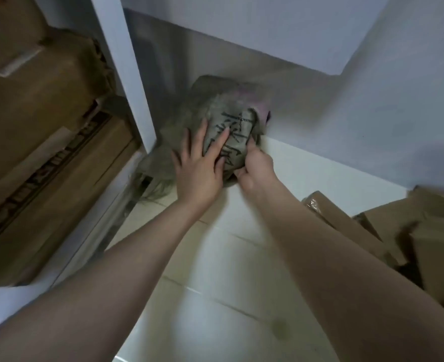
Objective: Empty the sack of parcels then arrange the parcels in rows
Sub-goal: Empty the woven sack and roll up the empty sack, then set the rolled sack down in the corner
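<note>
A grey-green woven sack (226,111) with black writing lies bunched up on the floor in the corner where the white wall meets a white shelf post. My left hand (202,165) lies flat on its left side with the fingers spread and straight. My right hand (255,163) grips the sack's right edge, fingers curled into the cloth. A bit of pink shows at the top of the sack. Several brown cardboard parcels (408,231) lie in a heap on the floor at the right edge.
A white shelf unit with a post (127,74) stands at the left, holding large brown cardboard boxes (46,121). The floor (228,283) is pale tile. White walls close the corner behind the sack.
</note>
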`<action>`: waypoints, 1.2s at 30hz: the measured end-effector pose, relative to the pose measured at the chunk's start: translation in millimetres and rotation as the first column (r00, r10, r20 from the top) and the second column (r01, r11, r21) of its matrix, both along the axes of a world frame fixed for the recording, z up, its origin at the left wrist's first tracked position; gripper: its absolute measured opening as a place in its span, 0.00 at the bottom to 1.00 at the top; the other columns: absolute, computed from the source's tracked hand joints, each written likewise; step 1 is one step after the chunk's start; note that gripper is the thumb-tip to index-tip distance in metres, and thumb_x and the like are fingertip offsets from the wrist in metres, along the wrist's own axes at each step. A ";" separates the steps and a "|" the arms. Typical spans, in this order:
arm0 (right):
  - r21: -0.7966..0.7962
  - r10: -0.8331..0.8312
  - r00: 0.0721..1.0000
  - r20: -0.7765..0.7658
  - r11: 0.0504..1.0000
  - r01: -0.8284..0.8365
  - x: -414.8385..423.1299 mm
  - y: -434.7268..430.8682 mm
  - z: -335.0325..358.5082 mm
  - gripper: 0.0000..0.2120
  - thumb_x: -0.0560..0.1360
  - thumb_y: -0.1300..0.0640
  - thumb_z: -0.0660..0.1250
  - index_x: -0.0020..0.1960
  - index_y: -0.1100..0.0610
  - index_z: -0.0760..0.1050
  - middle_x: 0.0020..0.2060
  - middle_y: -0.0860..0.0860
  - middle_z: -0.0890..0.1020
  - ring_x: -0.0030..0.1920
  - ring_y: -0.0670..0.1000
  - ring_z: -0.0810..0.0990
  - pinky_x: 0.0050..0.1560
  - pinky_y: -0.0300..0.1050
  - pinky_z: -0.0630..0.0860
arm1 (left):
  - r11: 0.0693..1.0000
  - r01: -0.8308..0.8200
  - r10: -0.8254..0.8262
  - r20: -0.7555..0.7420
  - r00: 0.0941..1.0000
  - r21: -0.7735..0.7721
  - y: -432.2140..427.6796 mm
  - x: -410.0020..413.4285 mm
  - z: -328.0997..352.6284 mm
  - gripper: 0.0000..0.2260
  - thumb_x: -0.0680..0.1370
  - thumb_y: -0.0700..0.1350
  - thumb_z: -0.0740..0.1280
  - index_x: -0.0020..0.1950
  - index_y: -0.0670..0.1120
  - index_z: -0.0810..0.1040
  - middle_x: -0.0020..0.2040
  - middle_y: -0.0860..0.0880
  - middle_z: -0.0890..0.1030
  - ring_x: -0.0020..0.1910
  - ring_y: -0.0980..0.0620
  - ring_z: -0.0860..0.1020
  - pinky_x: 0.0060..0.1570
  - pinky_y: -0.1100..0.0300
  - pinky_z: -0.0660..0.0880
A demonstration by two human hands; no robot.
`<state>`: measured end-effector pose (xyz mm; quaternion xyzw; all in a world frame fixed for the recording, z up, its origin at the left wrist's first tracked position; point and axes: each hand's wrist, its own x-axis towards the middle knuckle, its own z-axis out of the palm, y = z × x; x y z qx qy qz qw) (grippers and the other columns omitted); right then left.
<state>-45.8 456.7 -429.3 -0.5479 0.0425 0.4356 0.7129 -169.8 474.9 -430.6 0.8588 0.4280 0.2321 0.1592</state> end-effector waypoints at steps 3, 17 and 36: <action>-0.079 0.027 0.997 0.072 0.997 -0.022 9.9 21.3 -2.8 0.26 0.74 0.43 0.69 0.63 0.60 0.74 0.52 0.58 0.84 0.49 0.58 0.85 0.48 0.60 0.82 | 0.997 0.027 -0.030 -0.042 0.999 -0.067 31.1 16.3 -0.7 0.26 0.81 0.49 0.60 0.77 0.64 0.56 0.81 0.54 0.48 0.78 0.41 0.49 0.71 0.31 0.52; -0.483 0.387 0.737 0.555 0.870 -0.094 7.1 -89.8 76.6 0.22 0.79 0.52 0.62 0.72 0.52 0.62 0.68 0.53 0.71 0.63 0.55 0.74 0.53 0.43 0.68 | 0.982 -0.084 0.051 -0.189 0.981 -0.168 -9.1 25.0 75.5 0.32 0.82 0.50 0.59 0.78 0.63 0.42 0.80 0.53 0.35 0.78 0.46 0.35 0.71 0.31 0.38; -0.422 0.333 0.420 0.844 0.896 0.139 -10.5 -500.6 256.9 0.07 0.77 0.57 0.63 0.52 0.51 0.79 0.49 0.50 0.84 0.52 0.53 0.82 0.56 0.57 0.79 | 0.964 0.264 -0.245 0.263 0.933 -0.040 -416.5 60.6 247.2 0.15 0.83 0.51 0.55 0.62 0.50 0.78 0.75 0.46 0.66 0.74 0.44 0.60 0.72 0.42 0.57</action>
